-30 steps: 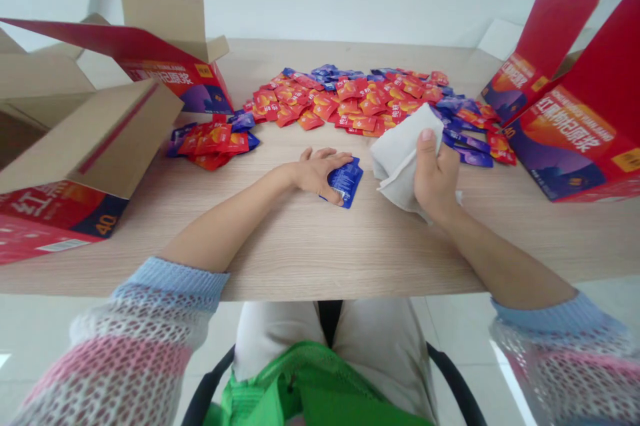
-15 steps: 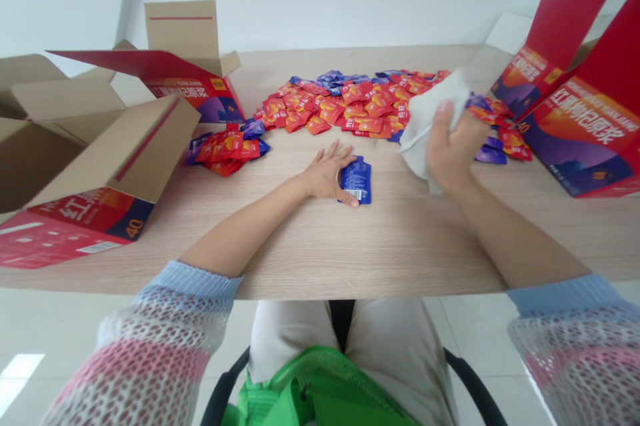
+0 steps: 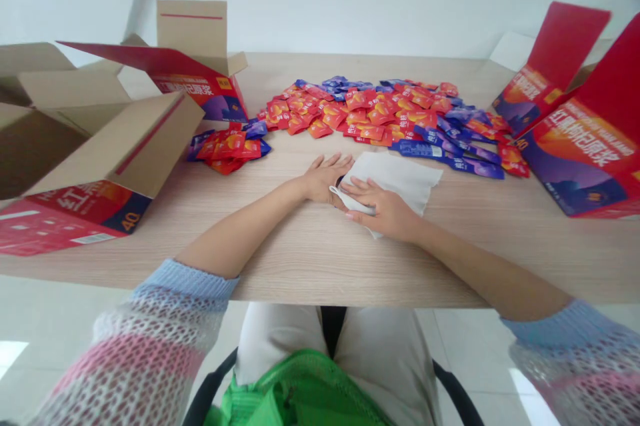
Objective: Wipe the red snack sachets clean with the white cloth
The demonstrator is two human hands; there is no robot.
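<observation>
Both hands lie close together at the near middle of the worktop. The left hand rests palm down with its fingers spread and closed on nothing, its fingertips touching the near edge of a white cloth. The right hand lies flat on the cloth's near corner with its fingers stretched out, pressing it down rather than gripping it. The cloth is spread loosely on the wood just in front of the big heap of packets. A small dark sliver shows under its edge between the two hands, but I cannot tell what it is. Judging by how things lie, the work is at an early stage. Only a small heap of packets sits apart on the left, near the open cardboard box, while the large red and blue heap across the middle looks unsorted. From this angle no packets can be seen inside that box, the second box behind it, or the red boxes on the right, whose flaps stand open.
</observation>
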